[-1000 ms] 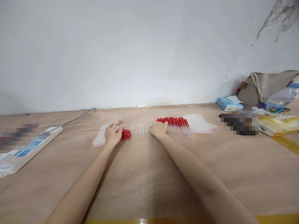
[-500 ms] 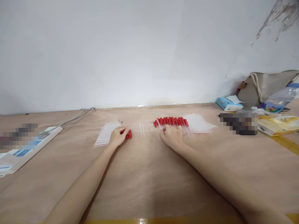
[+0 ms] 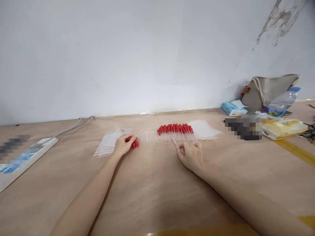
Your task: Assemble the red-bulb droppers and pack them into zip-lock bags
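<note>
My left hand [image 3: 122,144] is closed at a small heap of red rubber bulbs [image 3: 135,144], its thumb and fingertips pinched on one of them. Right of the heap lies a row of clear thin glass tubes [image 3: 147,137]. Farther right, several droppers [image 3: 175,128] with red bulbs lie side by side, bulbs toward the wall and clear stems toward me. Just in front of their stems, my right hand [image 3: 192,155] pinches a clear tube [image 3: 173,141] that points up and left.
Small clear zip bags [image 3: 105,144] are stacked left of my left hand; more bags [image 3: 204,128] lie right of the droppers. A power strip [image 3: 36,155] is at far left. Tissues [image 3: 233,109], a canvas bag [image 3: 273,90], a plastic bottle [image 3: 283,101] and a yellow-white packet [image 3: 283,129] stand at right.
My right hand has drawn back toward me and slightly right, away from the dropper row, with a clear tube in its fingers. My left hand stays at the red bulbs. The view has shifted slightly.
</note>
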A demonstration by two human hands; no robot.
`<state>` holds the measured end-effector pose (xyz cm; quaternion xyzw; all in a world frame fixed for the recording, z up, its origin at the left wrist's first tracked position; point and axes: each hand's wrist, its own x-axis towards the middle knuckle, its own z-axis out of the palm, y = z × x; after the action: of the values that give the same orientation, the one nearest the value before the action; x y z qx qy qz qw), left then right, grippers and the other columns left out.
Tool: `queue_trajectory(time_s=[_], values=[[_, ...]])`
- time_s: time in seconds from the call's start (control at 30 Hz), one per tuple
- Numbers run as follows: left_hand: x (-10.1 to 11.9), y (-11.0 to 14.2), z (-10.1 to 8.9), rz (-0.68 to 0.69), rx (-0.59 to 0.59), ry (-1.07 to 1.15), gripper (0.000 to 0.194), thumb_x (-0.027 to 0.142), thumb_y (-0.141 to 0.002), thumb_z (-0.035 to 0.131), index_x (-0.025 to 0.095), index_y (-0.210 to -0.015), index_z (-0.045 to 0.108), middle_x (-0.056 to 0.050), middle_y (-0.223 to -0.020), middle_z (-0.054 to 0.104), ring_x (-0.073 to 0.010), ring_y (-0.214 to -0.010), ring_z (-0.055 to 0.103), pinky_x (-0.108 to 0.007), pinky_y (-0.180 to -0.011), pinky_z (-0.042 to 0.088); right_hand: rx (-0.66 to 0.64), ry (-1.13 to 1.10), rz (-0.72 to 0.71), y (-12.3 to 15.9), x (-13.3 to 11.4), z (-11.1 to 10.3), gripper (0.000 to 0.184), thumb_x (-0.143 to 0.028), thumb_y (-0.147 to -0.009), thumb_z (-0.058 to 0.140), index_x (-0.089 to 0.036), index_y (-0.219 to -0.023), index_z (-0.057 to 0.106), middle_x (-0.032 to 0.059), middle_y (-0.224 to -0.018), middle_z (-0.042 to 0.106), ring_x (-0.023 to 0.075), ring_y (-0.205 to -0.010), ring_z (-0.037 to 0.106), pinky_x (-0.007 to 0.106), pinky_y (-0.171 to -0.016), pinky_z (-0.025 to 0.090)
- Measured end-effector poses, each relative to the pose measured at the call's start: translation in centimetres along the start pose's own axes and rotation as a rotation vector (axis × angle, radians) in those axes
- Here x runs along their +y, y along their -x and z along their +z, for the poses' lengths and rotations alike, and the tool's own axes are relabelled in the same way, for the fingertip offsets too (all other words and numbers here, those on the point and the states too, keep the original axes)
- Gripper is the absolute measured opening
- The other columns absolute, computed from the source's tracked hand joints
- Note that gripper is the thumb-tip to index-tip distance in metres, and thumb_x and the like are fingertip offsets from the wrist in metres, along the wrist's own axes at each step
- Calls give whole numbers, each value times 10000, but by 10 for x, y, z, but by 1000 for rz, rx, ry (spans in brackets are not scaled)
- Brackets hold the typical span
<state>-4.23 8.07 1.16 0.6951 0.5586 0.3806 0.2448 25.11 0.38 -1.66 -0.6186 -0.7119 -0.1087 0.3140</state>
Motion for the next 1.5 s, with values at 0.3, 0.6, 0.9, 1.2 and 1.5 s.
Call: queue_trajectory(time_s=[0.3,0.6,0.9,1.2,1.5], values=[[-2,-2,-26,139,-95,-64,378,465,-799,468,154,-863,674,-77,-875,656,-176,-761,607,-306,-762,474,36,-9,7,-1,5,4,176,-292,-806,437,-172,-720,531,-14,-572,594,135,-579,532,301,-691,206],[-7,-4,-27,143,-135,-33,331,467,-747,547,172,-702,691,-70,-742,657,-243,-1029,522,-338,-857,423,113,-135,-12,-3,9,12,112,-245,-849,375,-171,-781,425,32,-704,581,167,-667,537,340,-739,280],[19,-3,-29,-109,96,367,401,453,-712,596,116,-929,600,-69,-717,654,-166,-590,600,-299,-567,477,145,-488,-74,-7,12,12,101,-257,-846,395,-180,-874,453,57,-753,546,174,-690,530,304,-626,420],[62,50,64,209,-90,307,206,280,-793,526,148,-947,558,-62,-859,641,-155,-786,601,-281,-716,469,33,-534,-232,-5,12,-5,192,-202,-857,390,-215,-974,542,61,-889,575,169,-805,542,319,-721,418],[51,58,76,233,-205,212,231,264,-830,475,173,-1023,563,-55,-933,645,-163,-821,607,-300,-752,475,-49,-520,-243,0,1,-6,135,-204,-845,425,-201,-889,552,25,-765,572,142,-701,526,307,-704,378]])
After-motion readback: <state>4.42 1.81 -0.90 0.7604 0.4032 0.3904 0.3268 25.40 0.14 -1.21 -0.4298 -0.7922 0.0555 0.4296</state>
